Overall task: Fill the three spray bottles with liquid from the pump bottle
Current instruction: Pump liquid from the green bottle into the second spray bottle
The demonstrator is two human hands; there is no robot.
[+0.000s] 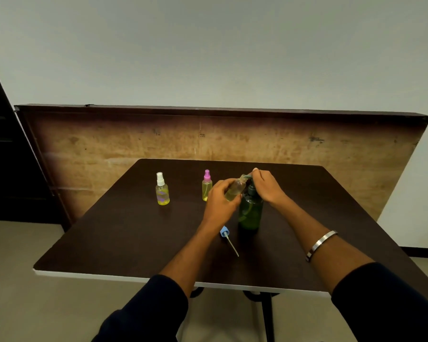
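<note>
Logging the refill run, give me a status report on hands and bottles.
Left hand holds open bottle tilted at pump spout. Right hand on green pump bottle. White-cap bottle and pink-cap bottle capped. Blue sprayer lies on table.

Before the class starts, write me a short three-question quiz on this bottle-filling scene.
1. True or false: the blue spray cap is screwed onto a bottle.
2. Which hand holds the uncapped spray bottle?
3. The right hand rests on: A) green pump bottle B) pink-capped bottle C) white-capped bottle

Key: 1 false, it lies on the table. 2 the left hand. 3 A.
</note>
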